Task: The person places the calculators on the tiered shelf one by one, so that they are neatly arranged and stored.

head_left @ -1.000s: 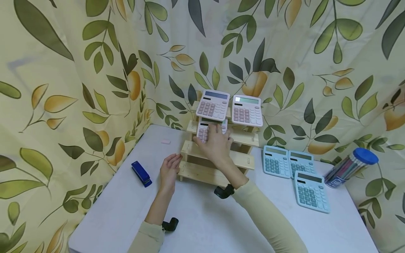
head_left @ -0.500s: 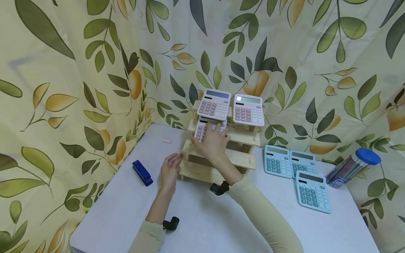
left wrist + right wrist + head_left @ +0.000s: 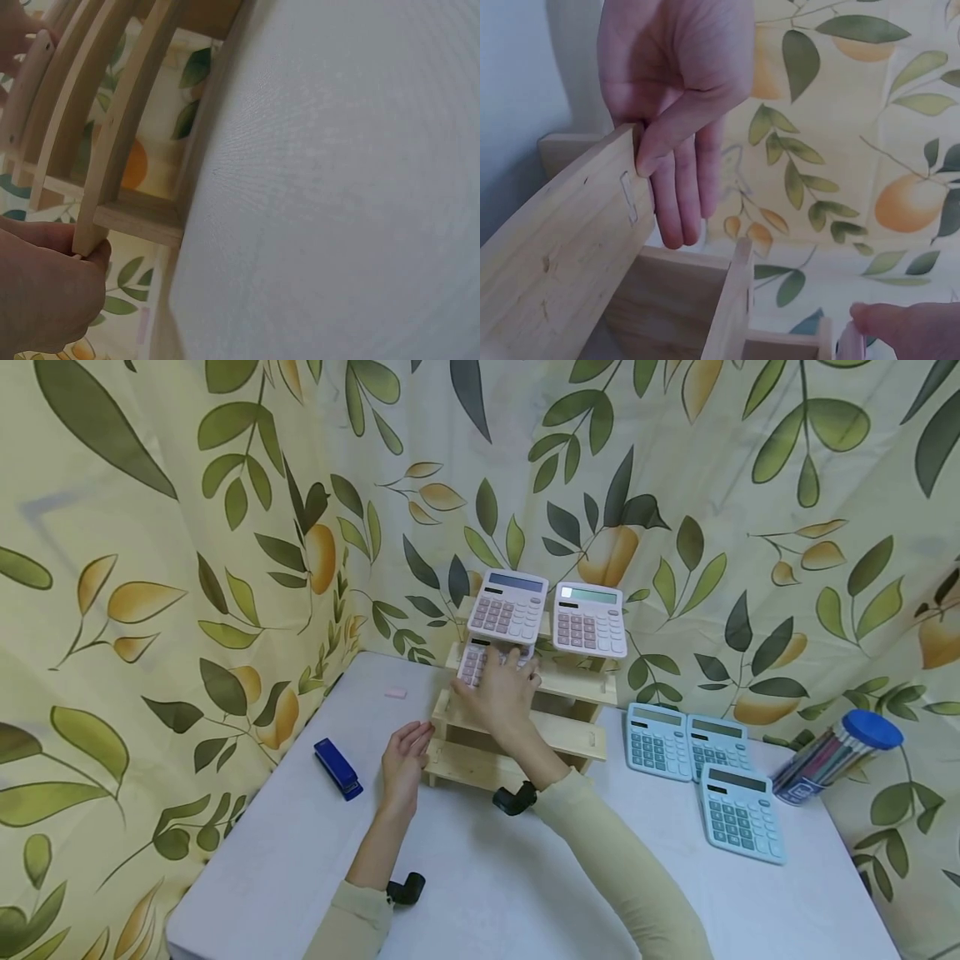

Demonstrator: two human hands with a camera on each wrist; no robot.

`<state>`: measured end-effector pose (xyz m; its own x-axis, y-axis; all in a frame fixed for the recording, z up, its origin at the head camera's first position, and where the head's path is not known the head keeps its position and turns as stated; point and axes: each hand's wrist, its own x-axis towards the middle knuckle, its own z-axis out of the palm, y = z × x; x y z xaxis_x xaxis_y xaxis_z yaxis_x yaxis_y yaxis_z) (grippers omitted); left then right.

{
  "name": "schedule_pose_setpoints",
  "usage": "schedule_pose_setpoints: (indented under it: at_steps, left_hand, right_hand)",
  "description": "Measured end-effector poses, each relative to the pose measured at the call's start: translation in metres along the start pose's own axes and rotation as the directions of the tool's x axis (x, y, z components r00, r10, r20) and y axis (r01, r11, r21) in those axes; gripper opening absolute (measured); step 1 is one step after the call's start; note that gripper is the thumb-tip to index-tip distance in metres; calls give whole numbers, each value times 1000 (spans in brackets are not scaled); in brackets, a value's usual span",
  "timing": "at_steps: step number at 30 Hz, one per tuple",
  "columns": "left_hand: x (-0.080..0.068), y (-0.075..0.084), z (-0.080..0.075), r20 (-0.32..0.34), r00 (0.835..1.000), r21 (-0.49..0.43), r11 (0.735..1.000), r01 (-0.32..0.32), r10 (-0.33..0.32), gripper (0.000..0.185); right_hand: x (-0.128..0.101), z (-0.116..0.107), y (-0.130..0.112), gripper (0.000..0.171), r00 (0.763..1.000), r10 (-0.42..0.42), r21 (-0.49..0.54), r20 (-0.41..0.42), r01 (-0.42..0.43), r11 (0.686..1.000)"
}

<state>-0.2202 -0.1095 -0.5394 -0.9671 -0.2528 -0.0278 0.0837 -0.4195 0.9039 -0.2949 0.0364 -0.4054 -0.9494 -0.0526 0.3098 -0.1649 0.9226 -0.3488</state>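
Two hands are working at the wooden tiered rack point(image 3: 517, 727) on the counter point(image 3: 480, 877). The left hand point(image 3: 403, 764), fingers straight, is bracing the rack's left end, likely to stop it sliding. The right hand point(image 3: 501, 693) is seating a pink calculator point(image 3: 478, 662) on the second tier, its grip closed around the lower edge. Since one second ago, the calculator is sitting further left and deeper under the top row.

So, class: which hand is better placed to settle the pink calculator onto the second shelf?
Right hand: it already rests on that pink calculator. Left hand steadies the wooden rack.
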Motion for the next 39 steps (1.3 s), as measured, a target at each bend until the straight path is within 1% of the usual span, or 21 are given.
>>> schedule_pose_setpoints:
  at_steps: [4, 11, 14, 18, 24, 26, 30, 35, 39]
  left_hand:
    - [0, 0, 1, 0, 1000, -1, 1000, 0, 0, 64]
    - [1, 0, 1, -11, 1000, 6, 1000, -5, 5, 66]
    - [1, 0, 2, -21, 1000, 7, 1000, -2, 2, 66]
    - [1, -1, 2, -18, 1000, 9, 1000, 1, -1, 67]
    - [1, -3, 0, 1, 1000, 7, 1000, -14, 14, 68]
    - [1, -3, -1, 3, 1000, 2, 1000, -19, 19, 68]
    - [2, -3, -2, 5, 1000, -7, 1000, -20, 20, 67]
    - [1, -2, -1, -2, 1000, 0, 1000, -12, 12, 67]
    - [1, -3, 0, 3, 1000, 2, 1000, -14, 14, 67]
  right_hand:
    - [1, 1, 2, 94, 1000, 1, 4, -8, -1, 1000]
    - [-5, -7, 7, 96, 1000, 4, 89, 0, -4, 996]
    - [-13, -14, 12, 96, 1000, -4, 108, 7, 3, 994]
    - [-29, -25, 23, 98, 1000, -11, 101, 30, 8, 995]
    - [-51, -44, 39, 98, 1000, -16, 85, 16, 15, 996]
    - [-55, -50, 44, 97, 1000, -22, 71, 10, 21, 997]
    - [-63, -59, 54, 96, 1000, -26, 78, -3, 26, 997]
    - [-72, -67, 68, 93, 1000, -16, 108, -10, 17, 994]
    - [-77, -72, 83, 92, 1000, -1, 97, -18, 3, 995]
